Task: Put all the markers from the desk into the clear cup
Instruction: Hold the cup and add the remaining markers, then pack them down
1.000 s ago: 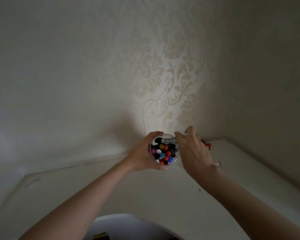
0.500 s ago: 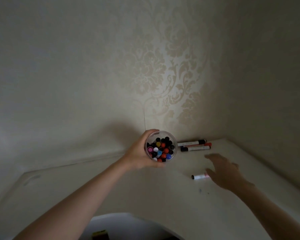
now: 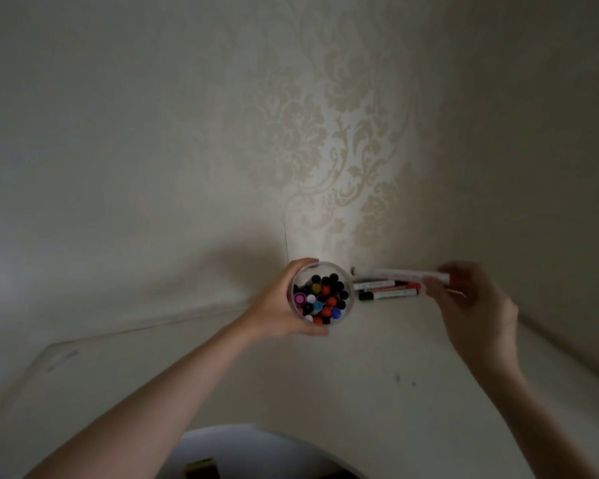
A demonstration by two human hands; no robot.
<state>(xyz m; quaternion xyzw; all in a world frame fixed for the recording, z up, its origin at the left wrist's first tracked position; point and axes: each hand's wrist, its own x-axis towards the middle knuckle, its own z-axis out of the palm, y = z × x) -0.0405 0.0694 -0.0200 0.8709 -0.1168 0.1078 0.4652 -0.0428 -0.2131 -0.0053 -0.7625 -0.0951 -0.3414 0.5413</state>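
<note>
The clear cup (image 3: 349, 299) stands on the white desk (image 3: 360, 392), packed with several markers whose coloured caps point up. My left hand (image 3: 274, 305) is wrapped around its left side. To the right, my right hand (image 3: 478, 312) is raised off the desk and pinches a white marker with a red cap (image 3: 408, 274), held level and blurred, its free end pointing toward the cup. Under it, against the wall, lie three markers (image 3: 388, 291) side by side: white barrels with black and red caps.
Patterned wallpaper (image 3: 325, 150) closes the desk at the back and a plain wall at the right, forming a corner. The desk's curved front edge (image 3: 256, 430) runs near the bottom, with a dark gap and a yellowish object (image 3: 201, 470) below it.
My right hand dropped to the desk at the right, took the short white marker lying there, and has lifted it up and back toward the cup. My left hand stayed on the cup.
</note>
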